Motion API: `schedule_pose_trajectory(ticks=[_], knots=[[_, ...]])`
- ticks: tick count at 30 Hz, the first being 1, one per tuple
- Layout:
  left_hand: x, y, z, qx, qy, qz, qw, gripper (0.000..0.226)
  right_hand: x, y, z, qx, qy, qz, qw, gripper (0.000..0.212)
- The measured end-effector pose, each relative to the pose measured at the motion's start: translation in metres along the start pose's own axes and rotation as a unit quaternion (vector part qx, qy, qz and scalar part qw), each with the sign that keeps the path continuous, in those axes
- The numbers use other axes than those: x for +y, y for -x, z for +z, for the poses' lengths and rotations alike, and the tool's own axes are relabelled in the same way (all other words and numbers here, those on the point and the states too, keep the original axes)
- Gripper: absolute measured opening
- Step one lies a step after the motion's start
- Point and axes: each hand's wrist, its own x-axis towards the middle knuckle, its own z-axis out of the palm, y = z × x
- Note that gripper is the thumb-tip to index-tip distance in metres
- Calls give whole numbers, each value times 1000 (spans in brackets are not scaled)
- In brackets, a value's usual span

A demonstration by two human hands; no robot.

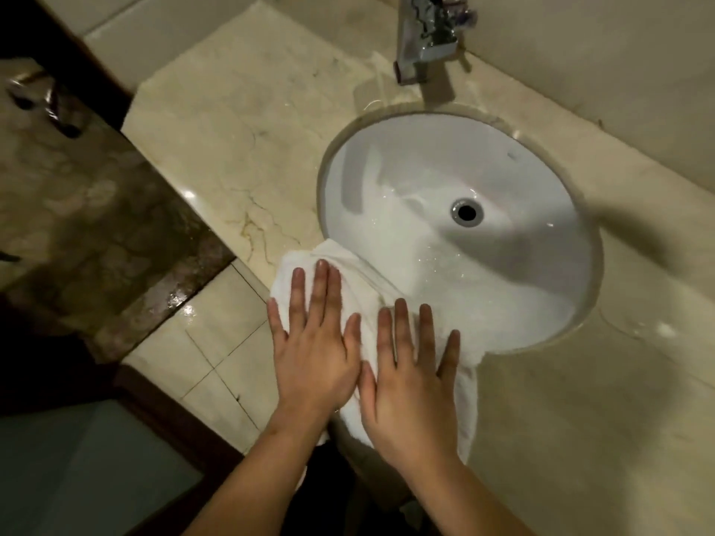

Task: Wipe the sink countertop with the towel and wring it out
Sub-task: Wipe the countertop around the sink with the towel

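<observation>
A white towel [305, 263] lies crumpled on the beige marble countertop [232, 129], along the front-left rim of the round white sink [445, 164]. One fold hangs slightly over the rim into the basin. My left hand [315, 353] lies flat on the towel's left part, fingers spread. Beside it, my right hand [410, 384] presses flat on the right part, fingers apart. Neither hand grips the cloth. Part of the towel droops over the counter's front edge below my right wrist.
A chrome faucet [421, 36] stands behind the sink, with the drain [467, 212] in the basin's middle. Water drops glisten in the basin, and a wet patch [650, 326] sits on the counter at the right. Wet floor tiles [216, 342] lie below left.
</observation>
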Motion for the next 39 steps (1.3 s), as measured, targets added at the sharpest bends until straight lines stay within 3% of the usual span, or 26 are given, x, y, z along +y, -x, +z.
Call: schedule_pose_trajectory(ticks=[9,20,25,27,29,32,39], knots=[[-117,-117,-36,12,-47,97,994,64,-66,-83,12,0,-49,-118,992,67],[-190,-235,-63,-13,-117,140,983,65,-141,-187,6,18,-46,-89,995,68],[-213,-290,-89,-63,-138,205,967,65,-152,-228,-4,31,-45,-111,992,65],[-206,-287,-90,-42,-159,173,971,63,-145,-235,-6,24,-35,-137,990,65],[-190,-265,-83,16,-152,59,986,58,-139,-237,-9,19,-33,-156,987,66],[-172,-244,-74,9,-37,-83,996,56,-135,-243,-10,23,-37,-172,984,63],[-182,-270,-68,38,-36,-69,996,58,-133,-275,-5,16,-38,-193,980,63]])
